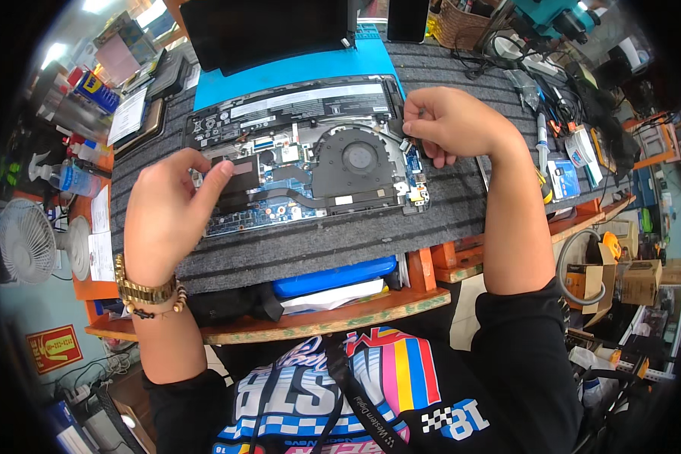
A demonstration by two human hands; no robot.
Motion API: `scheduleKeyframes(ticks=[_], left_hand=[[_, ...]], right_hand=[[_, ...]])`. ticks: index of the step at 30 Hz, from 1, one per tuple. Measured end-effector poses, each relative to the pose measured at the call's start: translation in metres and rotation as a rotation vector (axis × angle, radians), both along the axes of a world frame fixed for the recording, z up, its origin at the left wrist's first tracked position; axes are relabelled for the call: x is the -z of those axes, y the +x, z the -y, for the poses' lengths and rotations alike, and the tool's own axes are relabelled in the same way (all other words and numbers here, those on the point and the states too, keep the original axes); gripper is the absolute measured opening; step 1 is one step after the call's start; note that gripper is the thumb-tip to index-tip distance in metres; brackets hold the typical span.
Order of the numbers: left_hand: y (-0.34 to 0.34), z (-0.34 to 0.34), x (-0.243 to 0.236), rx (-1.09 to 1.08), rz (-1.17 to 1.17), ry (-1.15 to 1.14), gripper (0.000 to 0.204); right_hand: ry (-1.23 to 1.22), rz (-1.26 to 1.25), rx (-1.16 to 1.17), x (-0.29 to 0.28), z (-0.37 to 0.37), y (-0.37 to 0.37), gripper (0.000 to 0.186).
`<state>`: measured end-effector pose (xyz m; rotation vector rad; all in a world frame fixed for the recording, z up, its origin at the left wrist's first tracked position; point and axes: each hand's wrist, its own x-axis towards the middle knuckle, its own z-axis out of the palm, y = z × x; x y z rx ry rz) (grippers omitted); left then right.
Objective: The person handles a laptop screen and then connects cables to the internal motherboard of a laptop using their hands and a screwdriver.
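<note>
An opened laptop base (295, 198) lies on the grey striped mat, its blue circuit board, copper-dark heat pipe and wiring exposed. A round black cooling fan (359, 157) sits right of its middle, and a long black battery (303, 102) runs along its far side. My left hand (166, 208) is closed on the base's left edge, thumb over the dark square part there; its other fingertips are partly hidden. At the base's far right corner my right hand (454, 125) has its fingers curled and pinched near a thin cable. Whatever lies between those fingertips cannot be made out.
Behind the base, a dark screen panel (268, 34) stands on a blue mat (295, 69). Tools and cables crowd the right side, with a blue card pack (563, 179). Papers, a spray can (97, 92) and a white fan (27, 240) stand left. A blue case (337, 278) lies under the tabletop.
</note>
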<state>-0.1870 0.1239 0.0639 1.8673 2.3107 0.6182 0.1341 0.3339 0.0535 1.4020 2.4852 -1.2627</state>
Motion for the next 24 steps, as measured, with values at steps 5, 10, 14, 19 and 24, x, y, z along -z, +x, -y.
scheduleKeyframes(ticks=[5, 10, 14, 19, 24], left_hand=[[-0.019, -0.013, 0.009, 0.028, -0.109, 0.016, 0.038], [-0.016, -0.034, 0.025, -0.017, 0.019, 0.150, 0.038], [0.000, -0.039, 0.053, 0.085, 0.179, 0.326, 0.026], [0.008, -0.033, 0.051, 0.196, 0.191, 0.375, 0.014], [0.005, -0.028, 0.039, 0.178, 0.145, 0.243, 0.010]], right_hand=[[-0.042, -0.019, 0.006, 0.013, -0.012, 0.007, 0.019], [-0.039, -0.033, 0.008, 0.015, -0.014, 0.007, 0.020], [-0.034, -0.007, 0.011, 0.015, -0.015, 0.003, 0.023], [-0.088, -0.030, 0.045, 0.018, -0.016, 0.008, 0.026], [-0.074, -0.049, -0.003, 0.014, -0.014, 0.014, 0.020]])
